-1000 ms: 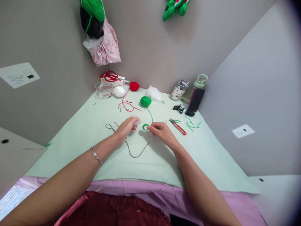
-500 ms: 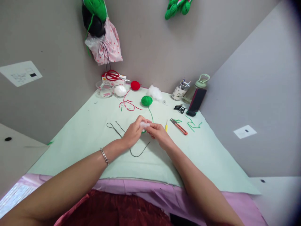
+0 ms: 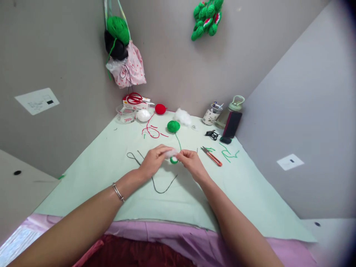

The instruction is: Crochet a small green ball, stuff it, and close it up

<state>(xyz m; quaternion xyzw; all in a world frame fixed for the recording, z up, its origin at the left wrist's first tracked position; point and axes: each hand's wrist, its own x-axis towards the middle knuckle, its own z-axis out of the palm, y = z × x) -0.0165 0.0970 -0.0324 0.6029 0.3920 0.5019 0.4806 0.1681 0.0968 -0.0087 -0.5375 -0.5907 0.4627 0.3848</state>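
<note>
1. The left hand's (image 3: 154, 160) fingers (image 3: 162, 150) are pinched shut on a tuft of white stuffing (image 3: 170, 153), soft and wispy, held just above the surface (image 3: 97, 167).
2. The right hand's (image 3: 192, 163) fingers (image 3: 184, 155) are closed on a small green crocheted ring (image 3: 174, 160), which sits between the two hands, just under the tuft and touching it.
3. A thin green strand runs from the ring up to a round green yarn ball (image 3: 173, 126) farther back.
4. A black cord (image 3: 160, 187) loops across the pale green surface beneath the wrists; a metal bangle (image 3: 118, 192) circles the left wrist.
5. Right of the hands lie red-handled thread snips (image 3: 213, 156) and green yarn scraps (image 3: 228, 154).
6. Along the wall stand a red yarn ball (image 3: 160, 108), a fluffy stuffing clump (image 3: 183, 116), a clear plastic tub (image 3: 125, 113) and a printed cup of pens (image 3: 210, 115); their labels are too small to read.
</note>
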